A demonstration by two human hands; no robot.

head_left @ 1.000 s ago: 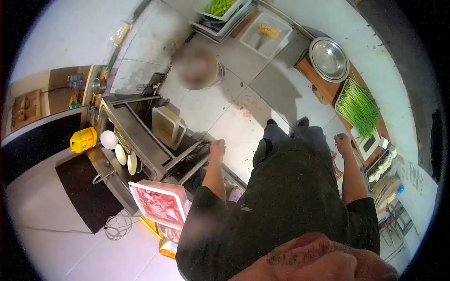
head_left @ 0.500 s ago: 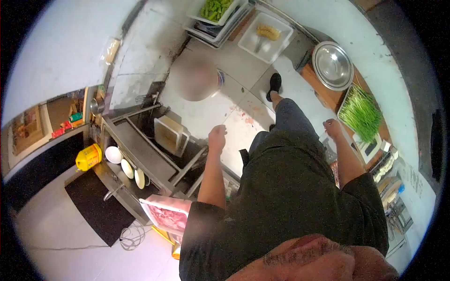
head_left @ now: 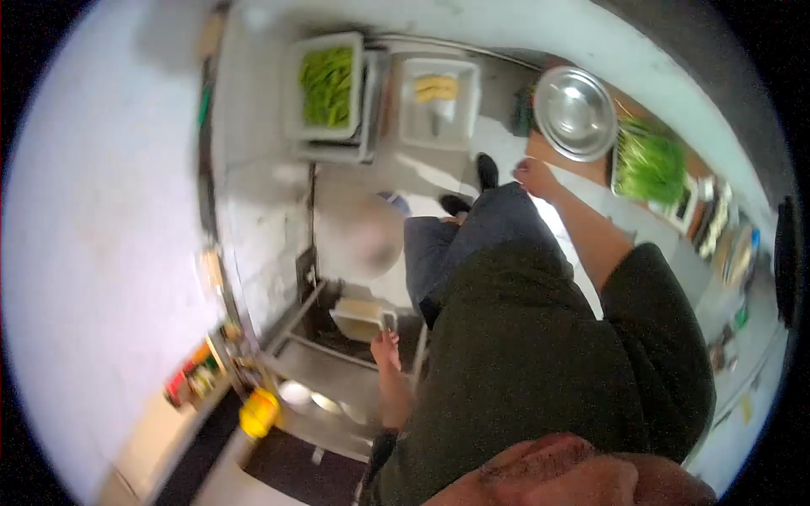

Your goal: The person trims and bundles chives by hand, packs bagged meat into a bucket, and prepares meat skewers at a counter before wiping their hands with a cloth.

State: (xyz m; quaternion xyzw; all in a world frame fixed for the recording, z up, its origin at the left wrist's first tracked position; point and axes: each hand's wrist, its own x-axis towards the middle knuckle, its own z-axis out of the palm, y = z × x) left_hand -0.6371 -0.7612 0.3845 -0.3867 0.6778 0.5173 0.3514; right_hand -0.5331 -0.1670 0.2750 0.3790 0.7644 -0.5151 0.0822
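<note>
My left hand (head_left: 386,347) is low on the left, its slightly blurred fingers bent at the near edge of a white plastic tray (head_left: 358,320). That tray stands tilted within the metal frame of the counter, and my fingers appear closed on its rim. On the other side of my body, my right hand (head_left: 533,175) hangs with loosely curled fingers and nothing visible in them. It is nearest to the wooden board (head_left: 553,155) under a steel bowl (head_left: 575,114).
Green vegetables fill a white bin (head_left: 291,93) at upper left. Beside it, another white bin (head_left: 407,126) holds yellowish items. Long green stalks (head_left: 650,164) lie right of the bowl. A yellow jug (head_left: 259,412) stands by the metal counter (head_left: 316,364). A round area on the floor is blurred.
My view and body have turned. My left hand has come from hanging free to the white tray's edge, while my right hand has swung forward, closer to the bowl.
</note>
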